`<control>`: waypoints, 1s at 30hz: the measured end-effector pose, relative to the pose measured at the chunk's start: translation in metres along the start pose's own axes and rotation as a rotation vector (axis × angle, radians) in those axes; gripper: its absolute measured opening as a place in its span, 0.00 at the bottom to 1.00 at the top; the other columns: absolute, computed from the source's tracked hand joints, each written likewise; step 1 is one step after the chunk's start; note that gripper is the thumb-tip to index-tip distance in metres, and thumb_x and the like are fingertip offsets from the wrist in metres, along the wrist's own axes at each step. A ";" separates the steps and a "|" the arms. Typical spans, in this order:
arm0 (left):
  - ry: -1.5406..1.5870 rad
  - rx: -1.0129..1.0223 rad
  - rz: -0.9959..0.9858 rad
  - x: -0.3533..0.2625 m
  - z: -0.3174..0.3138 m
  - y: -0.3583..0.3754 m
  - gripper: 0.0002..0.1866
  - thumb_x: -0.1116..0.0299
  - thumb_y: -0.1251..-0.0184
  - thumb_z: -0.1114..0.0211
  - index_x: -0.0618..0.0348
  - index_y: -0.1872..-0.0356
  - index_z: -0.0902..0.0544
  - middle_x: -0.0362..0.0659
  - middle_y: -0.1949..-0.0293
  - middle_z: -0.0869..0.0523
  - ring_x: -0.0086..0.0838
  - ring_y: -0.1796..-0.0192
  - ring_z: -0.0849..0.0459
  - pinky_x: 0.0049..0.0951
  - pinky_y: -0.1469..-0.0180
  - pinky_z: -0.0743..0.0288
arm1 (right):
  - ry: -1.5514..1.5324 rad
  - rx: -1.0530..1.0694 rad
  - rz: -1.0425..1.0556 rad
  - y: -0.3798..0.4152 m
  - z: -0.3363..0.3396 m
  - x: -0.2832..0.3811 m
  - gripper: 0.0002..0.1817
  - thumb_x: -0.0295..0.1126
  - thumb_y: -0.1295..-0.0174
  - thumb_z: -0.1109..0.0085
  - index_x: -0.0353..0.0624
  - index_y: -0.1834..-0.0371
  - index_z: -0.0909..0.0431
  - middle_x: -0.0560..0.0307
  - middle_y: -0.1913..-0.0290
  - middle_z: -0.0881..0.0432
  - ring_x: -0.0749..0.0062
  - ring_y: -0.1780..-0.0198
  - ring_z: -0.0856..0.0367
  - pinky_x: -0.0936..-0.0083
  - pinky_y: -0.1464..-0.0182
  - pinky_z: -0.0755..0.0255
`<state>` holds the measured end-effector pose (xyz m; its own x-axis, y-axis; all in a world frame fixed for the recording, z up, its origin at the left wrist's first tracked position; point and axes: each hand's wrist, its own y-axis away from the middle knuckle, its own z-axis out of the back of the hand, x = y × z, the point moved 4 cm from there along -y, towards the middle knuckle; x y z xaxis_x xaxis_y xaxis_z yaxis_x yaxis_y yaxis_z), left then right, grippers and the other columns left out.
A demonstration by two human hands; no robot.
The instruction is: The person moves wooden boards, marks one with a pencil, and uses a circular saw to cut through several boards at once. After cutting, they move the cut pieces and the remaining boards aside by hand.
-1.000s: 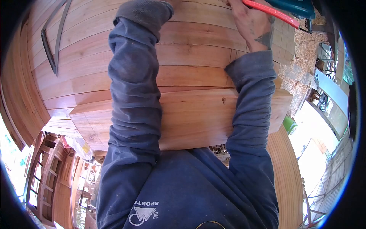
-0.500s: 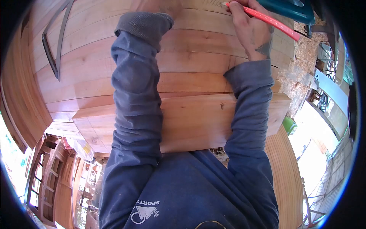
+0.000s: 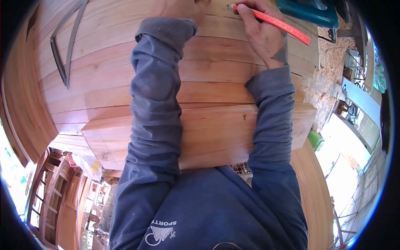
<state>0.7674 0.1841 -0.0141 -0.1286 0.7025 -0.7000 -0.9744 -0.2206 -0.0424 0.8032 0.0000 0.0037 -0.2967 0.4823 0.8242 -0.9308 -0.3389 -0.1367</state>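
Note:
My right hand (image 3: 264,39) is closed around a red carpenter's pencil (image 3: 283,26) with small pale markings along its side. The pencil's tip touches or nearly touches the wooden boards (image 3: 221,68) near the top of the view. My left hand (image 3: 173,9) is over the same boards, left of the pencil tip. Its fingers are mostly cut off by the upper edge and blurred, so their grip does not show. Between my forearms and close to my body lies a thick squared timber (image 3: 216,129) across the boards.
A teal power tool (image 3: 310,13) stands at upper right, just past my right hand. On the left lies a dark metal angle-shaped tool (image 3: 62,58). Wood shavings (image 3: 327,62) cover the ground at right. Stacked wooden frames (image 3: 50,196) are at lower left.
My right hand has moved left with the pencil, its tip shifting along the boards. My left hand appears slightly further right. The whole view has shifted a little.

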 end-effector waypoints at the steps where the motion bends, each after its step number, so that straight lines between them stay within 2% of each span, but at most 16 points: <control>1: 0.006 0.000 -0.005 -0.002 0.002 0.001 0.14 0.66 0.34 0.33 0.67 0.55 0.11 0.58 0.61 0.09 0.51 0.56 0.10 0.44 0.50 0.18 | 0.002 0.001 0.025 0.000 -0.002 -0.003 0.13 0.36 0.31 0.39 0.35 0.61 0.13 0.54 0.67 0.11 0.69 0.63 0.13 0.72 0.56 0.22; 5: 0.007 -0.006 -0.028 -0.002 -0.001 0.001 0.14 0.66 0.34 0.33 0.67 0.56 0.11 0.59 0.61 0.09 0.52 0.56 0.10 0.45 0.49 0.18 | -0.033 0.054 -0.010 0.001 -0.003 -0.005 0.13 0.36 0.31 0.38 0.35 0.60 0.13 0.53 0.67 0.11 0.69 0.62 0.13 0.72 0.55 0.22; 8: 0.043 0.029 0.018 -0.004 0.001 0.001 0.13 0.67 0.34 0.32 0.67 0.56 0.11 0.60 0.62 0.09 0.52 0.57 0.10 0.45 0.50 0.17 | -0.037 -0.020 0.014 0.004 -0.007 -0.012 0.13 0.36 0.31 0.36 0.35 0.60 0.13 0.53 0.67 0.11 0.68 0.62 0.13 0.72 0.55 0.22; 14: -0.036 -0.007 -0.056 0.005 -0.009 -0.005 0.13 0.67 0.35 0.32 0.67 0.56 0.11 0.60 0.62 0.09 0.50 0.57 0.09 0.44 0.51 0.17 | 0.113 0.012 0.001 0.000 -0.002 -0.009 0.13 0.37 0.30 0.35 0.37 0.57 0.12 0.52 0.66 0.10 0.67 0.61 0.12 0.71 0.54 0.21; 17: -0.019 0.003 -0.010 0.002 -0.009 -0.005 0.13 0.67 0.35 0.31 0.66 0.56 0.11 0.59 0.62 0.09 0.49 0.58 0.09 0.43 0.52 0.17 | 0.094 -0.007 0.034 0.002 0.001 -0.004 0.14 0.38 0.31 0.35 0.37 0.56 0.12 0.51 0.65 0.10 0.66 0.61 0.12 0.70 0.54 0.21; 20: -0.028 -0.003 -0.017 0.000 -0.009 -0.004 0.13 0.67 0.35 0.31 0.66 0.56 0.11 0.59 0.62 0.09 0.49 0.59 0.09 0.43 0.52 0.17 | -0.006 0.032 -0.040 0.002 0.005 -0.006 0.14 0.39 0.31 0.35 0.37 0.57 0.12 0.50 0.64 0.10 0.64 0.61 0.12 0.70 0.54 0.21; 23: -0.022 0.008 0.024 -0.003 -0.007 -0.003 0.13 0.66 0.34 0.31 0.66 0.55 0.11 0.58 0.63 0.09 0.49 0.59 0.10 0.43 0.53 0.17 | 0.007 0.015 0.032 0.001 0.005 -0.008 0.15 0.40 0.31 0.34 0.37 0.57 0.13 0.50 0.63 0.10 0.64 0.60 0.12 0.70 0.53 0.21; 30: -0.042 0.009 -0.002 -0.005 -0.005 -0.002 0.14 0.65 0.34 0.32 0.66 0.55 0.11 0.58 0.64 0.09 0.50 0.60 0.09 0.43 0.53 0.18 | 0.001 0.011 -0.017 0.004 0.001 -0.009 0.13 0.38 0.30 0.34 0.37 0.57 0.13 0.51 0.63 0.10 0.63 0.59 0.11 0.70 0.53 0.21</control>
<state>0.7712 0.1772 -0.0141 -0.1344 0.7310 -0.6690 -0.9763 -0.2134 -0.0370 0.8027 -0.0061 -0.0040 -0.2806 0.4891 0.8258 -0.9335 -0.3390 -0.1164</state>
